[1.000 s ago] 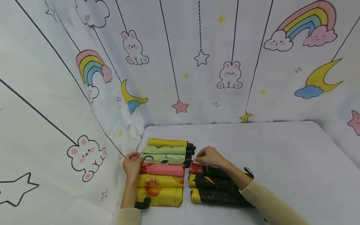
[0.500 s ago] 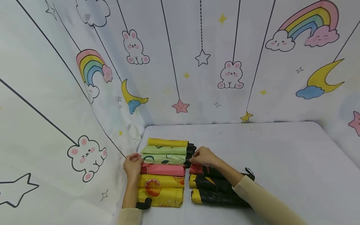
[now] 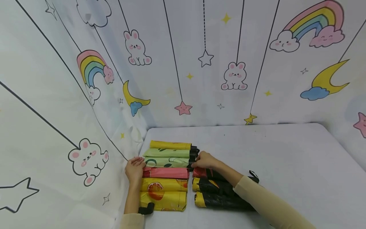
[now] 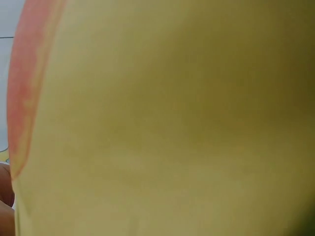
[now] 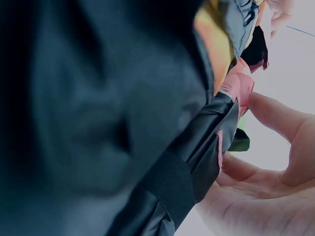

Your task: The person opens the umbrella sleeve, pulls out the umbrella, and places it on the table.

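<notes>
Across the left part of the white table lies a column of fruit-print umbrella sleeves. My left hand rests at the left end of the lower green sleeve, fingers loosely bent and touching it. At that sleeve's right end, my right hand pinches the black end of a folded umbrella. The right wrist view shows my thumb and fingers around it, their tips partly hidden by the pink tip of a black folded umbrella. Yellow printed fabric fills the left wrist view, blurred.
Above lie another green sleeve and a yellow one, both with black ends. Below are a pink sleeve and two yellow ones. Black folded umbrellas lie at right. A printed cloth wall borders the left.
My right hand has moved left and slightly down onto the black end beside the lower green sleeve. My left hand has hardly moved.
</notes>
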Motion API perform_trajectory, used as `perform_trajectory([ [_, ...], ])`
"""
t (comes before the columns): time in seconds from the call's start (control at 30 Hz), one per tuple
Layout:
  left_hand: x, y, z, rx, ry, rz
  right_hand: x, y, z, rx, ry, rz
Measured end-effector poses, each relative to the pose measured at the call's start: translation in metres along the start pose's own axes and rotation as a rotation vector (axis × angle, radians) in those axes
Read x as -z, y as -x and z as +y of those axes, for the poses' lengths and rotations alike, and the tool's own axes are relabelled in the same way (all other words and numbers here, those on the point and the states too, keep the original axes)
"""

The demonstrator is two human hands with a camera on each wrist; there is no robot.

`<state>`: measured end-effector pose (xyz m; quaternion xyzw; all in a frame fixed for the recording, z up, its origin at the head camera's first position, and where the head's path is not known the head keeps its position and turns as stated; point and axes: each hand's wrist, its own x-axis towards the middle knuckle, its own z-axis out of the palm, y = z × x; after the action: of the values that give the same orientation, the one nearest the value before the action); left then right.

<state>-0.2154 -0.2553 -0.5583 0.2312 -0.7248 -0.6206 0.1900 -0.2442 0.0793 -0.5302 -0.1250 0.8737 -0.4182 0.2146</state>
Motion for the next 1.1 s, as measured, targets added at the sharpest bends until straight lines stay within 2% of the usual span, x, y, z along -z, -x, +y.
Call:
perform_trajectory([
  [0.27, 0.005, 0.002, -0.003, 0.021, 0.012, -0.019, -0.002, -0.006, 0.004, -0.022, -0.052, 0.014],
  [0.67, 0.010, 0.001, -0.006, 0.034, 0.025, -0.045, -0.007, -0.012, 0.005, -0.150, -0.311, 0.083],
  [0.9, 0.011, 0.000, -0.009, 0.048, 0.068, -0.041, -0.006, -0.008, -0.007, -0.104, -0.434, 0.111],
  [1.1, 0.014, 0.001, -0.010, 0.069, 0.072, -0.037, -0.006, -0.008, -0.011, -0.052, -0.603, 0.097],
])
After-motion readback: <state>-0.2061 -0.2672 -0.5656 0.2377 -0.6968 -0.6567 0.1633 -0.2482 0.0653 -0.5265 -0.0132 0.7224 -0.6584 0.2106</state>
